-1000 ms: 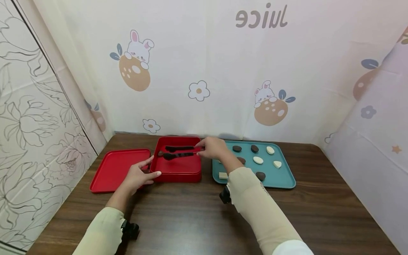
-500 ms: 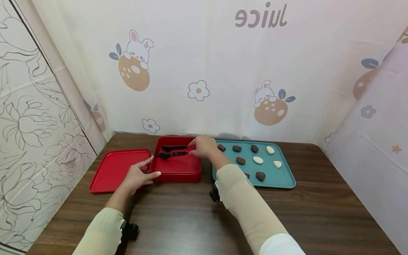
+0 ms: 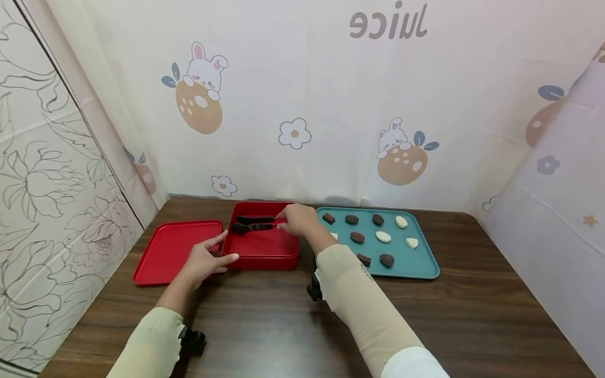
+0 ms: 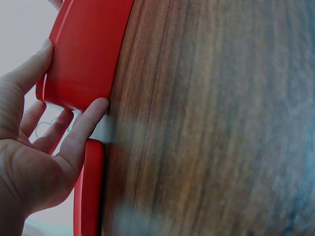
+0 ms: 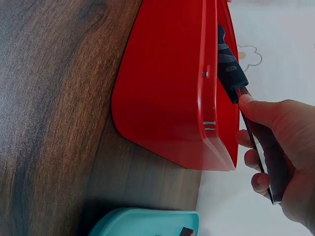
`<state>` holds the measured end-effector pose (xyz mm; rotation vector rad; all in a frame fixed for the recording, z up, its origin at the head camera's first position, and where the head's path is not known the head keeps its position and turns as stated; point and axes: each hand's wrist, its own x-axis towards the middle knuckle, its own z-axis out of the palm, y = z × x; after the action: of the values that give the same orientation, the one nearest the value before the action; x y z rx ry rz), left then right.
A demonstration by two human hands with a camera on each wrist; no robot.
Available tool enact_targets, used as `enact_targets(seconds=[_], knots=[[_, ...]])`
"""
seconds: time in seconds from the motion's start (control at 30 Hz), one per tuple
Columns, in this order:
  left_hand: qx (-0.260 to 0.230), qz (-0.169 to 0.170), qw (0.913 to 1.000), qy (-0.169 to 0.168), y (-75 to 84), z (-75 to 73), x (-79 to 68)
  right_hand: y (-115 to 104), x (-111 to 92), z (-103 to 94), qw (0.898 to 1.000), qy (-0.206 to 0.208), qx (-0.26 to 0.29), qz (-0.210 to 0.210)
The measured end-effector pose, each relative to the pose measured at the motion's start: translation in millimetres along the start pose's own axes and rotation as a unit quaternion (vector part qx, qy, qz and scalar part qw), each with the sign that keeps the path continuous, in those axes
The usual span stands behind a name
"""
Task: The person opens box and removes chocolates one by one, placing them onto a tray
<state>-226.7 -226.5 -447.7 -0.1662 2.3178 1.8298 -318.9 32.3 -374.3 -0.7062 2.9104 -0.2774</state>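
Observation:
My right hand [image 3: 300, 220] holds a pair of tongs [image 3: 259, 227] with black tips and metal arms. The tongs reach leftward into the red box [image 3: 264, 263], their two tips apart. Whether anything sits at the tips cannot be made out. In the right wrist view the thumb and fingers [image 5: 260, 183] wrap the tongs' arms just outside the box's right end. My left hand [image 3: 203, 260] touches the box's front left corner. In the left wrist view its spread, nearly straight fingers lie against the box wall [image 4: 88, 54].
Left of the box lies a flat red lid [image 3: 177, 252]. On the right a teal tray [image 3: 423, 269] bears several dark and white chocolate pieces, such as a white oval [image 3: 383, 237] and a dark heart [image 3: 387, 260]. A patterned curtain [image 3: 302, 173] hangs behind the wooden table [image 3: 264, 325].
My right hand has moved left with the tongs, whose tips now reach closer to the box's left wall. More of the teal tray's chocolates show. The left hand stays at the corner.

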Motion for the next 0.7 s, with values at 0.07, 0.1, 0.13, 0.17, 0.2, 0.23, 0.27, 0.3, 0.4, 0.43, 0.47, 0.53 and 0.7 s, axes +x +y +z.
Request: enact_targets(seconds=[0.07,0.1,0.13,0.17,0.2,0.23,0.27,0.3,0.4,0.43,0.47,0.53,0.7], knots=[[-0.001,-0.001,1.0000,-0.001,0.3,0.2,-0.1,1.2,-1.0,0.2,1.000,0.001,-0.002,-0.001],[-0.002,-0.003,1.0000,0.000,0.5,0.3,-0.1,2.2,-1.5,0.5,1.000,0.003,-0.001,-0.001],[-0.002,-0.003,1.0000,0.000,0.6,0.3,-0.2,3.3,-2.1,0.7,1.000,0.004,-0.003,-0.001],[-0.002,-0.004,1.0000,0.000,0.6,0.2,-0.3,4.7,-2.6,0.7,1.000,0.005,-0.003,-0.001],[-0.001,-0.003,1.0000,-0.001,0.7,0.2,-0.5,6.0,-3.0,0.7,1.000,0.007,-0.004,-0.002],[-0.001,-0.004,1.0000,0.000,0.7,0.2,-0.6,7.3,-3.5,0.6,1.000,0.009,-0.005,-0.004],[0.000,-0.004,1.0000,0.001,0.5,0.1,-0.6,8.6,-4.1,0.2,1.000,0.011,-0.003,-0.003],[0.000,-0.004,1.0000,0.002,0.4,0.0,-0.6,10.0,-4.7,-0.3,1.000,0.013,-0.001,-0.002],[0.003,-0.003,1.0000,0.002,0.0,-0.4,-0.3,14.0,-6.5,-1.6,1.000,0.018,0.003,-0.001],[0.003,-0.004,1.0000,0.004,-0.3,-0.5,-0.2,15.3,-7.1,-2.1,1.000,0.019,0.006,0.000],[0.004,-0.004,1.0000,0.004,-0.5,-0.5,0.1,16.4,-7.7,-2.5,1.000,0.019,0.008,-0.001],[0.006,-0.004,1.0000,0.004,-0.8,-0.8,0.2,18.9,-8.8,-2.5,1.000,0.020,0.009,-0.004],[0.005,-0.004,1.0000,0.005,-0.8,-0.6,0.3,26.2,-12.0,-1.3,1.000,0.026,0.006,-0.010]])
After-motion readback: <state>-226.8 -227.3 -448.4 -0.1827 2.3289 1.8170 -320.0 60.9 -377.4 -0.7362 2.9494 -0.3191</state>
